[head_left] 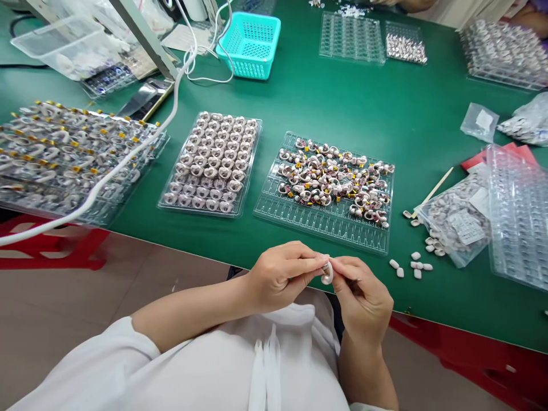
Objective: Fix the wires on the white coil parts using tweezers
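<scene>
Just past the table's front edge, my left hand (pixel 285 277) and my right hand (pixel 363 291) meet fingertip to fingertip. Between them is a small white curved plastic part (pixel 327 276), like an earbud-type shell, pinched by both. Its finer details are too small to make out. Beyond my hands lies a clear tray (pixel 321 222) heaped with similar white pieces that carry yellow tabs and dark red bits. To the right, several loose white caps (pixel 417 264) rest on the green table beside a clear bag (pixel 460 220) of the same caps.
A tray of white shells in rows (pixel 209 162) and stacked trays (pixel 64 165) stand left, crossed by a white cable (pixel 128 160). A turquoise basket (pixel 250 45) sits at the back. Empty clear trays (pixel 520 217) are at right. Across the table, other people's arms show.
</scene>
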